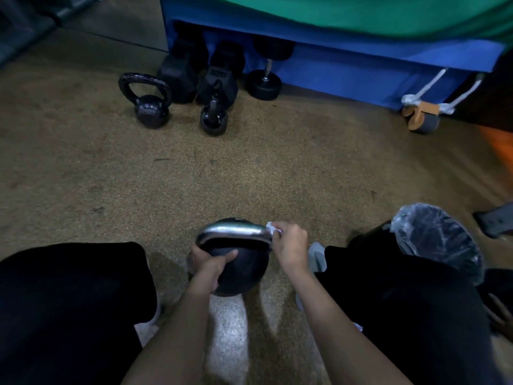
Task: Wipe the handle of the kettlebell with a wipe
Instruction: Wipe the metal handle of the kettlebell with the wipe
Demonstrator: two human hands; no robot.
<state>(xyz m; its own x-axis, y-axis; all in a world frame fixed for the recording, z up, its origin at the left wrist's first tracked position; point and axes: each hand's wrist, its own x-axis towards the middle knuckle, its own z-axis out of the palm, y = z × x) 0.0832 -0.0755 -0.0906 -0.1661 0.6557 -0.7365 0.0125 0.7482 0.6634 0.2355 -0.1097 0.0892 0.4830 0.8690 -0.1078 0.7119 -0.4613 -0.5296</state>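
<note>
Two hands: both engaged, neither spread.
Left hand (212,263): curled round the black body of the kettlebell (244,273), thumb laid across its near face.
Right hand (288,243): a white wipe (273,228) is pinched and pressed against the right end of the handle (230,231).
Position: the kettlebell is seemingly rested on the speckled floor (249,168) between the knees, handle uppermost.
Technique: the wipe should be wrapped round the bar and drawn along the whole arch to the left corner, underside included, while the body is steadied.
Risk: a bunched wipe would leave a narrow strip cleaned.
Disposal: a lined bin (435,240) is placed near, on the right.
</note>
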